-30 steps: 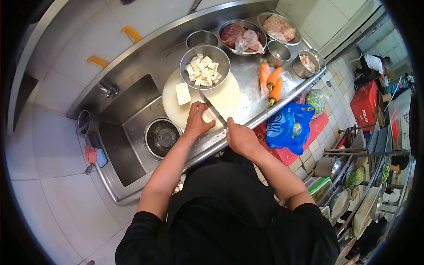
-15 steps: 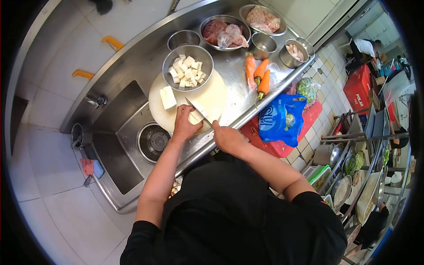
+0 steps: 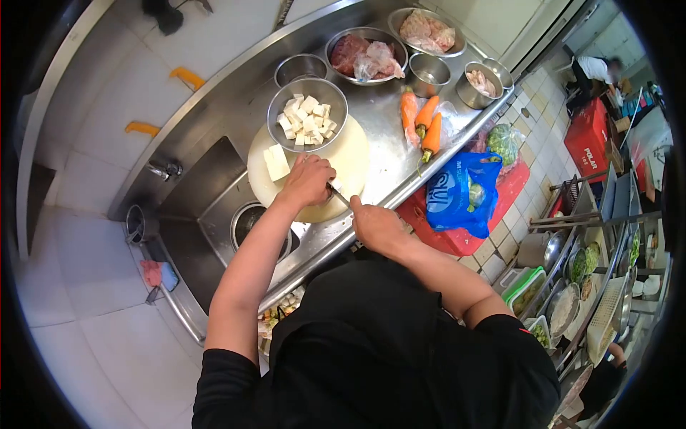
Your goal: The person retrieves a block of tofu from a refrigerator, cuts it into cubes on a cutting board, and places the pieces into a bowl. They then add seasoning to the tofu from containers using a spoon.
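A round pale cutting board (image 3: pixel 348 154) lies on the steel counter beside the sink. My left hand (image 3: pixel 309 180) is over it with the fingers curled down by the knife blade; what lies beneath them is mostly hidden. In my right hand (image 3: pixel 377 227) is the handle of a knife (image 3: pixel 339 193), its blade pointing towards my left hand. A white block (image 3: pixel 276 163) rests on the board left of my left hand. Behind it, a steel bowl (image 3: pixel 341 107) holds several white cubes (image 3: pixel 309 120).
Carrots (image 3: pixel 431 136) in plastic, bowls of raw meat (image 3: pixel 351 56) and small steel pots (image 3: pixel 427 74) stand on the counter. The sink (image 3: pixel 187 261) is at left. A blue bag (image 3: pixel 457 193) sits on a red surface (image 3: pixel 509 207) beyond the counter edge. A person (image 3: pixel 594 70) is at far right.
My left hand has moved up and right, over the pieces near the blade, and hides more of the knife. The whole view has shifted slightly.
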Motion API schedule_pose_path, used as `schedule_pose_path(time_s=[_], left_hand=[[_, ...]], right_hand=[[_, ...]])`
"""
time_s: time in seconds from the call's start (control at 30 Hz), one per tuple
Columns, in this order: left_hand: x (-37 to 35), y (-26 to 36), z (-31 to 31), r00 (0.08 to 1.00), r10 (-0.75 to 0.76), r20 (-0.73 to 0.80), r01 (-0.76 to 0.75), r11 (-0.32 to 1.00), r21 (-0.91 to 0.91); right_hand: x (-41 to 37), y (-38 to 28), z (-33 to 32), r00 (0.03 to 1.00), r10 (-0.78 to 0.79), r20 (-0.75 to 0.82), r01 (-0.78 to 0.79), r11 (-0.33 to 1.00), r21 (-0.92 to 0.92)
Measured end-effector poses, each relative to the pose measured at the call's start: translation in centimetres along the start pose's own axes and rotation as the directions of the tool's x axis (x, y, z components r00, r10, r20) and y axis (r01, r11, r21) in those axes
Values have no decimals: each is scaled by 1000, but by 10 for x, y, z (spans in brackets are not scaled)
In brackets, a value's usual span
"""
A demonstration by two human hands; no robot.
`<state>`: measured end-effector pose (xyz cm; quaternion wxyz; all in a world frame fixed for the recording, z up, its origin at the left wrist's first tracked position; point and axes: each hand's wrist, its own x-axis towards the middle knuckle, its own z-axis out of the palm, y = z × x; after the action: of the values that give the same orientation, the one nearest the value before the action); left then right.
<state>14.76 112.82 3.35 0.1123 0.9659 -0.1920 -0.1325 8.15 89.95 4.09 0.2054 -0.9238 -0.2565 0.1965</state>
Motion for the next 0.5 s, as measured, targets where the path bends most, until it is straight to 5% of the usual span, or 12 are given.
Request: schedule_pose_path(time_s=[0.1, 0.17, 0.3, 0.37, 0.4, 0.47, 0.5], left_hand=[[0, -4, -2, 999, 36, -7, -35, 996, 83], [-9, -1, -2, 839, 129, -529, -154, 988, -3], [-19, 3, -2, 826, -99, -555, -99, 944, -316], [-15, -2, -1, 942, 54, -332, -161, 938, -306], [-10, -2, -3, 940, 48, -337, -158, 939, -307], [3, 3, -8, 990, 139, 36, -129, 972, -198], [5, 6, -10, 990, 136, 34, -127, 972, -199]], right_hand=[[-4, -4, -13, 998, 44, 33, -44, 999, -21], [-9, -1, -17, 1000, 9, 2, -9, 1000, 13], [-5, 7, -9, 999, 33, 3, -33, 999, 15], [-2, 7, -8, 1000, 22, 11, -23, 1000, 22], [-1, 7, -7, 1000, 16, 12, -16, 1000, 16], [0, 6, -4, 1000, 0, -20, 1, 1000, 13], [-1, 6, -4, 1000, -3, -19, 3, 1000, 11]])
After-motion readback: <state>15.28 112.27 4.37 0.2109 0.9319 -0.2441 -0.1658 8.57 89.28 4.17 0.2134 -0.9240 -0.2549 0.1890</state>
